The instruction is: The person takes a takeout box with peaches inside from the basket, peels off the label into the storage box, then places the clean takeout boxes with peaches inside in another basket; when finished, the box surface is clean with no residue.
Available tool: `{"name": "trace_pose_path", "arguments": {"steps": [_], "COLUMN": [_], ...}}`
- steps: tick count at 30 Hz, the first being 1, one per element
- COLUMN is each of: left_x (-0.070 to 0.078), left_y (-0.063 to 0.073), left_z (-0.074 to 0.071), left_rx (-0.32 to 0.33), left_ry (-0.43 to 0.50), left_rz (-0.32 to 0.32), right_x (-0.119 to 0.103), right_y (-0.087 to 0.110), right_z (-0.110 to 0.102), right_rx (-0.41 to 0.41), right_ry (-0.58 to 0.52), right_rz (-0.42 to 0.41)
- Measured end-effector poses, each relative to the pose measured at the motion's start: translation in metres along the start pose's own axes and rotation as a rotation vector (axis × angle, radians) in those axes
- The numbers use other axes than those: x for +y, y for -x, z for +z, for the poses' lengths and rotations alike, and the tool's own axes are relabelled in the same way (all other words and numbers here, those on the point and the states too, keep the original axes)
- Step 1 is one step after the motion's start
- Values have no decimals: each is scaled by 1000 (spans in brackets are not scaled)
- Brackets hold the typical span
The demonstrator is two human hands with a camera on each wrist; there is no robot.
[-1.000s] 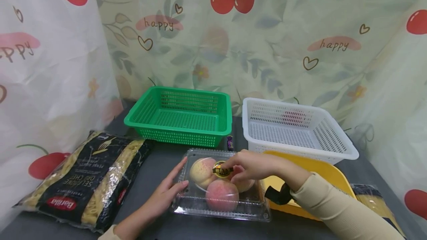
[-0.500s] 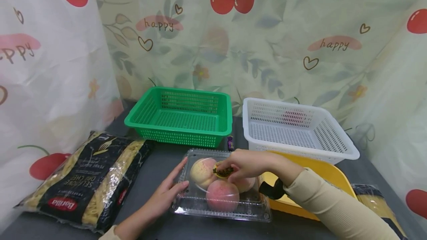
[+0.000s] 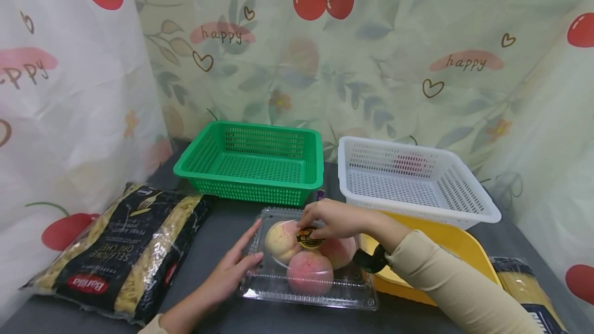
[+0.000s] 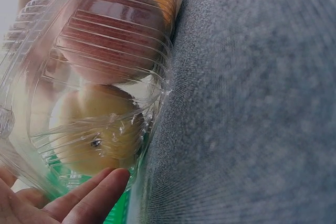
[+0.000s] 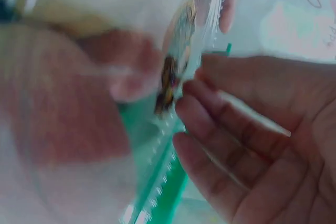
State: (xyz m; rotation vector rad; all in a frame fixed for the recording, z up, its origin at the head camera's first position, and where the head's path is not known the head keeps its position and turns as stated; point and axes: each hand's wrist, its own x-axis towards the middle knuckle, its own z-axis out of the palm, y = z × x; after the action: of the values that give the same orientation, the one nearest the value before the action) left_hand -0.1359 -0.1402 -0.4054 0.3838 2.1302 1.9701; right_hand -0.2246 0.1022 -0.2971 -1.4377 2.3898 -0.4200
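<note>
A clear plastic clamshell box [image 3: 274, 293] lies before me, holding several peaches [image 3: 310, 272]. A round black-and-gold sticker [image 3: 310, 244] sits on its lid. My right hand [image 3: 336, 219] bends over the lid, fingertips touching the sticker and covering its upper part. In the right wrist view, thumb and fingertips [image 5: 191, 114] meet at the sticker; whether they pinch its edge is unclear. My left hand [image 3: 232, 262] rests along the box's left side with fingers extended. The left wrist view shows two fingertips [image 4: 118, 179] against the clear wall beside a yellow peach [image 4: 97, 129].
Behind the box stand a green basket [image 3: 260, 197] and a white basket [image 3: 459, 215]. A yellow tray [image 3: 473, 251] lies under my right forearm. A large pasta bag [image 3: 116, 251] fills the left, another pasta pack [image 3: 522, 282] the right. A purple-wrapped candy [image 3: 320, 195] shows beyond my right hand.
My right hand has shifted slightly left and away from me over the sticker, its thumb now closer to the fingers. It now partly covers the candy. My left hand and the box have stayed put.
</note>
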Motion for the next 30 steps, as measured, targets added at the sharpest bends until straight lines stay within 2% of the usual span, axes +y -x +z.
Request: {"name": "trace_pose_path", "arguments": {"steps": [5, 10, 17, 25, 30], "left_x": [-1, 0, 0, 0, 0], "left_y": [0, 0, 1, 0, 0], "left_z": [0, 0, 0, 0, 0], "left_rx": [3, -10, 2, 13, 4], "left_ry": [2, 1, -4, -28, -20], "left_rz": [-14, 4, -9, 10, 20], "right_x": [10, 19, 24, 28, 30], "right_y": [-7, -11, -19, -22, -23], "right_z": [2, 2, 6, 3, 2], "right_rx": [47, 63, 53, 3, -25], "right_ry": [-23, -63, -165, -285, -316], "right_rz": [0, 15, 57, 96, 105]}}
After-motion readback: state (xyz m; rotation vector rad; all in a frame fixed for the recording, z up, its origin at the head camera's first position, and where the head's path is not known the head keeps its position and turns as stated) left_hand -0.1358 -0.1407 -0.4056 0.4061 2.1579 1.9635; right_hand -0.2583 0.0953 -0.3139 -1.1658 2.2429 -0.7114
